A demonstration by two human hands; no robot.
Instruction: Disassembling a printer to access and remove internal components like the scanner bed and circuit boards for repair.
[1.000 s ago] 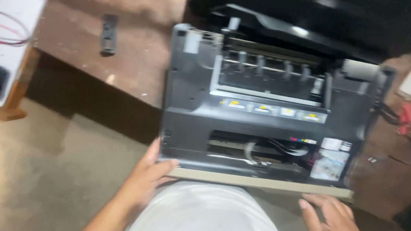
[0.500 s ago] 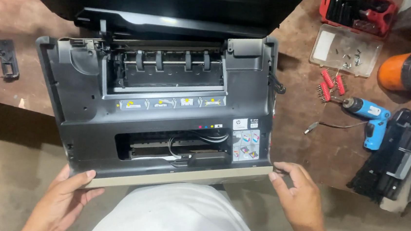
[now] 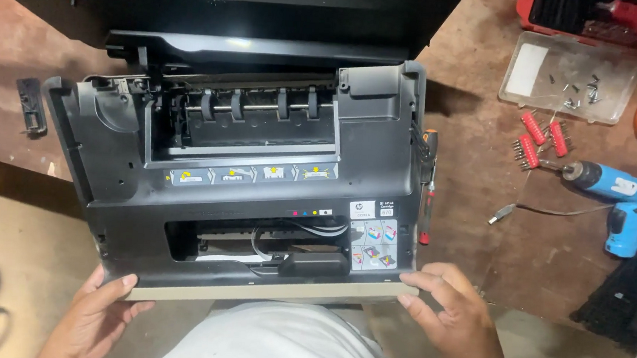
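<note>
A brown workbench (image 3: 480, 237) carries an opened dark grey printer (image 3: 242, 188), its front edge overhanging toward the person. The left hand (image 3: 95, 320) and right hand (image 3: 451, 318) grasp its front corners. Right of it lie a blue cordless drill (image 3: 613, 194), a clear screw tray (image 3: 569, 74), a screwdriver (image 3: 428, 187); bare wood lies between.

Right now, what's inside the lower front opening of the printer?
Inside the printer opening: a bundle of thin tubes or cables, a white strip and a black block. Deeper in is dark and covered by the casing. Left hand and right hand grip the front edge.
</note>
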